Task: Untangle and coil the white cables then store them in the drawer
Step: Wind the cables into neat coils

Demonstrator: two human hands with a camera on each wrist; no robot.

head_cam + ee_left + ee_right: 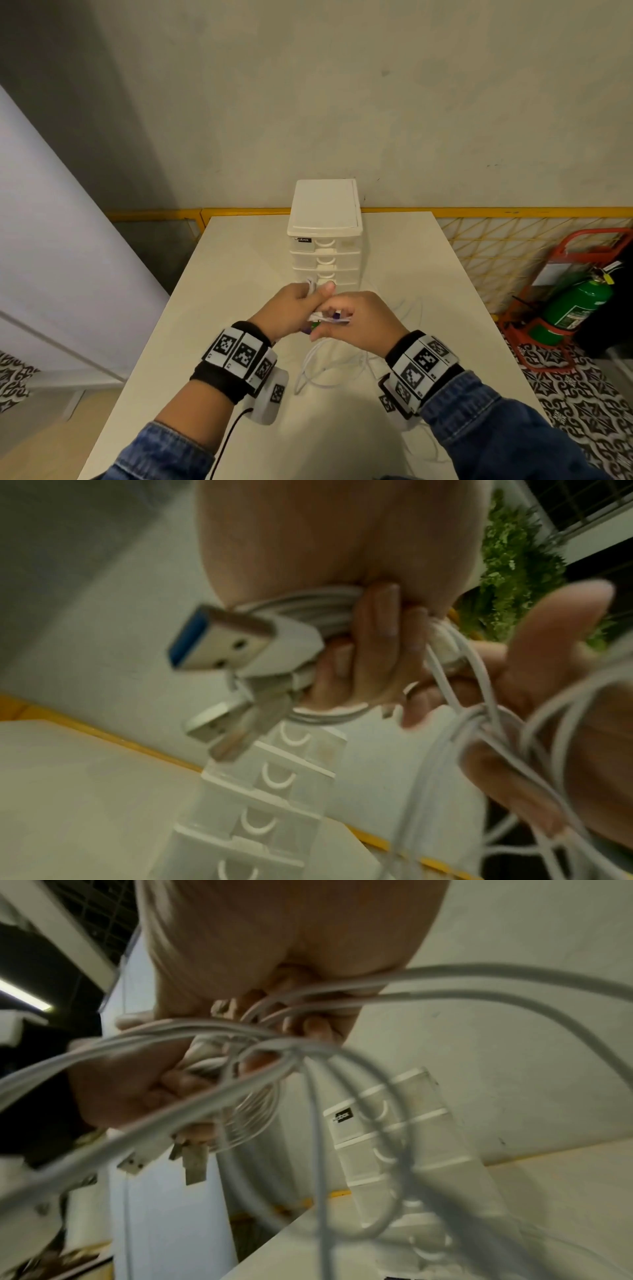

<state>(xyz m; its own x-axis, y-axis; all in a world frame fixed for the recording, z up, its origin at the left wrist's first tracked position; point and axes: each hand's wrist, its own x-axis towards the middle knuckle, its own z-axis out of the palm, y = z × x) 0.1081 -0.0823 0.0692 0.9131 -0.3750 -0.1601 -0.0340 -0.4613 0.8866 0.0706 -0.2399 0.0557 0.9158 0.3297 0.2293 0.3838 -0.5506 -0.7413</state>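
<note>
My left hand [301,308] grips a small coil of white cables [318,607] above the table, just in front of the drawer unit [325,240]. Several USB plugs [236,642] stick out of that fist in the left wrist view. My right hand [346,318] meets the left and pinches white cable strands [329,999] between its curled fingers. Loose white cable loops [329,366] hang from both hands down onto the table [219,274]. All drawers of the white unit look closed.
The drawer unit stands at the table's far edge against the wall. A yellow mesh fence [513,253] runs behind the table. A green fire extinguisher [575,305] in a red stand sits on the floor to the right.
</note>
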